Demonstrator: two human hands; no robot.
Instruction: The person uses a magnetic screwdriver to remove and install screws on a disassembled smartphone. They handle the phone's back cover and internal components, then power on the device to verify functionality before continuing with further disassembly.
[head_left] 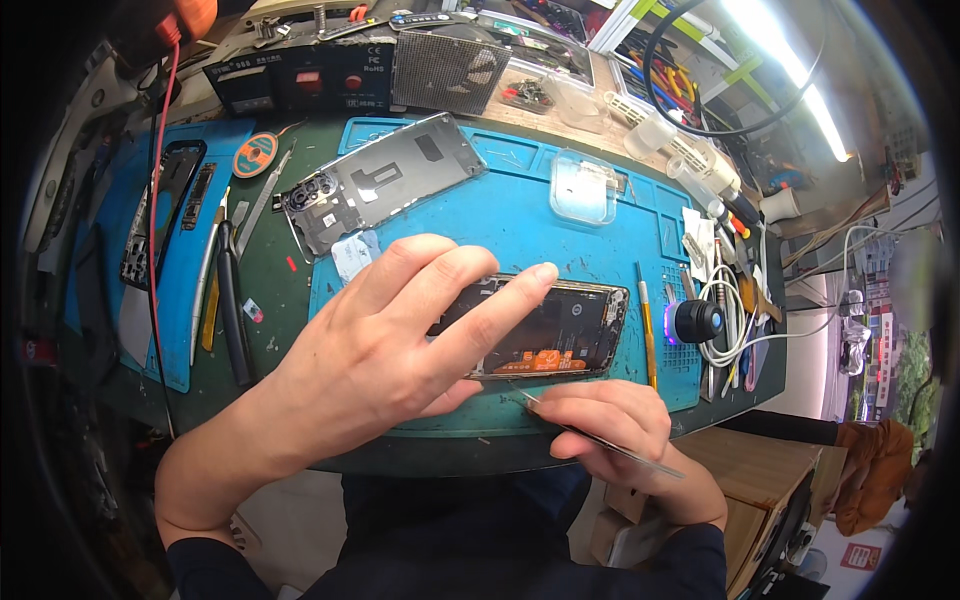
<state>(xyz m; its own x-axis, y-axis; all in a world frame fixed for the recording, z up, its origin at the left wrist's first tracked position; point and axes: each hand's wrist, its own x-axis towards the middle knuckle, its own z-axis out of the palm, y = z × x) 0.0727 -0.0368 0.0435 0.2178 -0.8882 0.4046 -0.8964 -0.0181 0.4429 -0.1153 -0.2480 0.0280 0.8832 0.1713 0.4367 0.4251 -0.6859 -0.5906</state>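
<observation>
In front of me an opened smartphone (535,325) lies on the blue work mat (500,225), its dark battery and an orange label facing up. My left hand (385,335) reaches across its left part and hides that end. The index fingertip rests at the phone's far edge and the thumb at its near edge, so the hand spans and holds it. Between the thumb and fingers of my right hand (615,430) is a pair of thin metal tweezers (610,446), their tip close to the phone's near edge. A removed back cover (385,180) lies beyond my left hand.
A clear plastic box (584,188) stands on the mat. To the right are a small black round device (693,322), a yellow stick tool (648,335) and a white cable (738,320). Leftward lie a solder spool (255,155) and a black-handled tool (232,320). A black bench unit (300,85) stands behind.
</observation>
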